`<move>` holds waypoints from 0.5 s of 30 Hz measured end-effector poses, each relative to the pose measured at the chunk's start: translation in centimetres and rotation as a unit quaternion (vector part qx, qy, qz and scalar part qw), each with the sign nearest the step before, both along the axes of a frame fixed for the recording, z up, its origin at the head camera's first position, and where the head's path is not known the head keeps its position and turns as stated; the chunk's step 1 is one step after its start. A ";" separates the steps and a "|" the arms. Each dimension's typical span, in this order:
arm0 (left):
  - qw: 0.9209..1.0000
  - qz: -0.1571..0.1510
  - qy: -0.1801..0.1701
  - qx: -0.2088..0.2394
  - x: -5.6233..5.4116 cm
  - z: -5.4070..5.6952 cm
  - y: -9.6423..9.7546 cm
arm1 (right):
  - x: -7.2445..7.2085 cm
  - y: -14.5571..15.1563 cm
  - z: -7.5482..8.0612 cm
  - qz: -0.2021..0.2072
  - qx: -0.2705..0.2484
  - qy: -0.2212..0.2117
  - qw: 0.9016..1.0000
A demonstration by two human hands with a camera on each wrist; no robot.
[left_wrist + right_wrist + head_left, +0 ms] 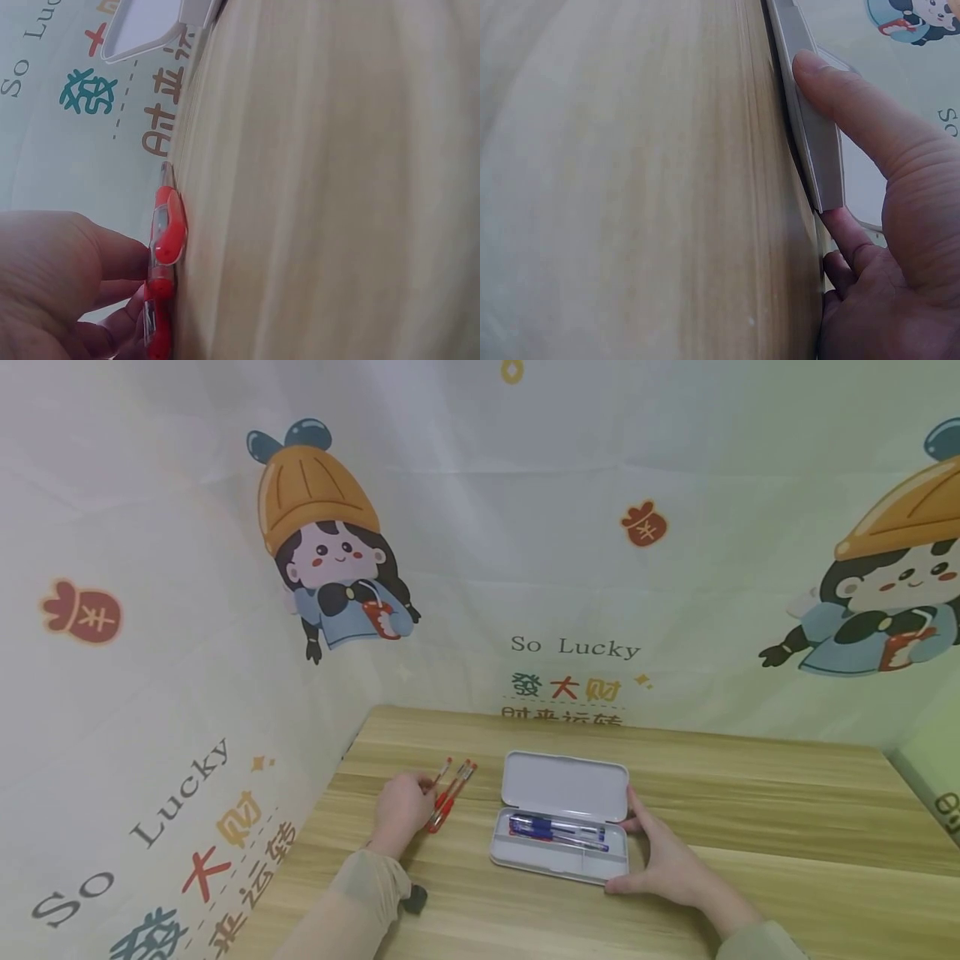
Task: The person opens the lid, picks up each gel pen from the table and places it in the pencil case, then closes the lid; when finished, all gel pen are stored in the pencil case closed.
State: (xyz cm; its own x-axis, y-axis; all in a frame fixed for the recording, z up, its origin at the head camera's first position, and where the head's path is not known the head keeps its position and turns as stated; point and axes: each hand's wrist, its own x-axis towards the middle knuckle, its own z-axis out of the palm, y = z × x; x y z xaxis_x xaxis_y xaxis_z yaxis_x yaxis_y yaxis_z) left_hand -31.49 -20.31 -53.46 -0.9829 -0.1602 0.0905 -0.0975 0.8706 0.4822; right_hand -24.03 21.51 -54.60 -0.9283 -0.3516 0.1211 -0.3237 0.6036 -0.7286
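A white pencil case [540,866] lies with its lid [564,785] raised, and several blue pens [558,829] rest inside. My right hand [667,864] grips the case's right end. In the right wrist view its thumb [847,97] lies along the case's side wall [817,150], with a finger at the corner. Left of the case, red pens [444,812] lie on the table. My left hand [403,810] is at these pens and pinches the leftmost one. In the left wrist view the fingers go behind the red pens [166,236], so their tips are partly hidden.
The wood-grain table [735,827] extends right of the case and toward the front. A printed cloth [465,568] hangs behind it and along the left side. Some red shows under the blue pens in the case. A small dark object [415,899] sits by the left wrist.
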 end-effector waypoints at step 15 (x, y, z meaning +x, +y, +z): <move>1.000 -0.011 0.016 0.016 0.2 0.6 0.9 | 0.0 0.0 0.0 0.004 -0.009 0.007 1.000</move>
